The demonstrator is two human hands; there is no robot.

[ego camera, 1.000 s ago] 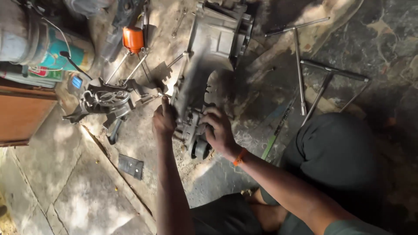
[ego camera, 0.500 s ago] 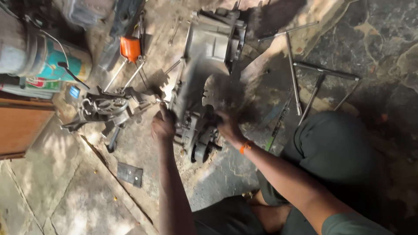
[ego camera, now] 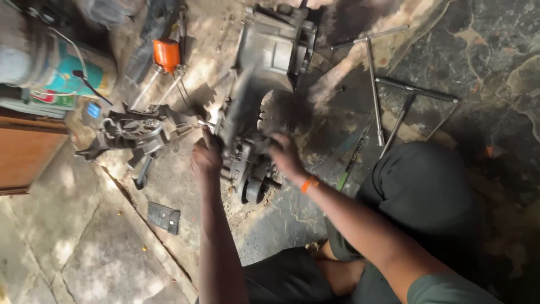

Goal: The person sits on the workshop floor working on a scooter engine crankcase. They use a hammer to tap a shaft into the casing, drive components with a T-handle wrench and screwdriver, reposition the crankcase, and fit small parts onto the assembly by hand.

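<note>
- A person crouches over a stone floor, seen from above through a camera on their head.
- A grey metal engine casing lies on the floor in the middle of the view, its long body running away from the person.
- The left hand grips the left edge of the casing near its closer end, fingers curled around the metal.
- The right hand presses on the right side of the same end; it is blurred, so whether its fingers are spread or curled cannot be told.
- An orange wristband circles the right wrist.
- Just left of the left hand lies a heap of small metal parts, with a dark flat plate lying nearer the person.
- An orange-handled tool rests on the floor beyond the parts.
- Right of the casing lie two long T-handled wrenches, one crossing near the other.
- A painted drum and a brown wooden panel sit at the left edge.
- The person's dark trousers fill the lower right.
</note>
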